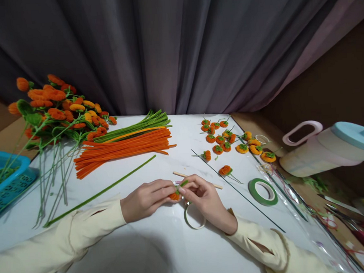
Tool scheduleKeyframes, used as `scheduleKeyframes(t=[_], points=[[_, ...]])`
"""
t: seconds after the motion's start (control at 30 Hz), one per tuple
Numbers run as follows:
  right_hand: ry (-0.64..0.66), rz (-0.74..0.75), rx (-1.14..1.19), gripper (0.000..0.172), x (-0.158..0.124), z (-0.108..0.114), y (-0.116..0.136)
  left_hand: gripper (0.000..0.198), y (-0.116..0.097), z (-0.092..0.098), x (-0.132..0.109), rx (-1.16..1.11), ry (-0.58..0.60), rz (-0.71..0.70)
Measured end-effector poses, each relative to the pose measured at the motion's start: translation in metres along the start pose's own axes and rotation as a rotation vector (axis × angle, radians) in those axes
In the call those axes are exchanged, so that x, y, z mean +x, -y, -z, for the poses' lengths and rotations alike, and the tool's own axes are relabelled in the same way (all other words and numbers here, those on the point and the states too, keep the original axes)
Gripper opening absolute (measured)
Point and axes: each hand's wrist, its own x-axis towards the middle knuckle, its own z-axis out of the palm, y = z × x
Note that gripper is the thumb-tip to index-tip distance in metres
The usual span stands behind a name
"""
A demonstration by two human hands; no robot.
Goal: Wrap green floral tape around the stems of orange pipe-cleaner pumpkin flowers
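Between my hands, low over the white table, is a small orange pipe-cleaner pumpkin [174, 196] with a green piece on top. My left hand [149, 198] is closed round its left side, the fingers partly hiding it. My right hand [204, 198] pinches the green pipe-cleaner end [183, 183] at its top. A thin wooden stick [215, 186] lies behind my right hand. Just below that hand rests a narrow pale ring of tape [196, 227]. To the left, a single green pipe cleaner [101, 191] runs diagonally beside my left forearm.
Orange pipe cleaners [124, 149] and green ones [137, 125] lie in bundles behind. Finished orange flowers [52, 95] and a blue basket [13, 194] are left. Small pumpkins [220, 140], green tape [254, 193], a dark wire [240, 193] and a tumbler [321, 150] are right.
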Motion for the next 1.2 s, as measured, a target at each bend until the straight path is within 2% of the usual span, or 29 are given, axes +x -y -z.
scheduleKeyframes(t=[0.33,0.57,0.83,1.2], points=[[0.016,-0.011,0.027,0.021,0.0002,0.0008,0.0028,0.02,-0.003,-0.0018,0.0042,-0.024,-0.078,0.014],[0.044,0.018,0.039,0.019,-0.0006,0.0032,0.0005,0.018,-0.0028,-0.0027,0.0038,-0.07,-0.09,0.032],[0.068,-0.011,0.084,0.02,-0.0004,0.002,0.0062,0.013,-0.0064,-0.0019,0.0086,-0.208,-0.143,0.166],[0.034,-0.038,0.075,0.022,0.0006,0.0009,0.0084,0.019,-0.009,-0.0029,0.0081,-0.209,-0.145,0.108]])
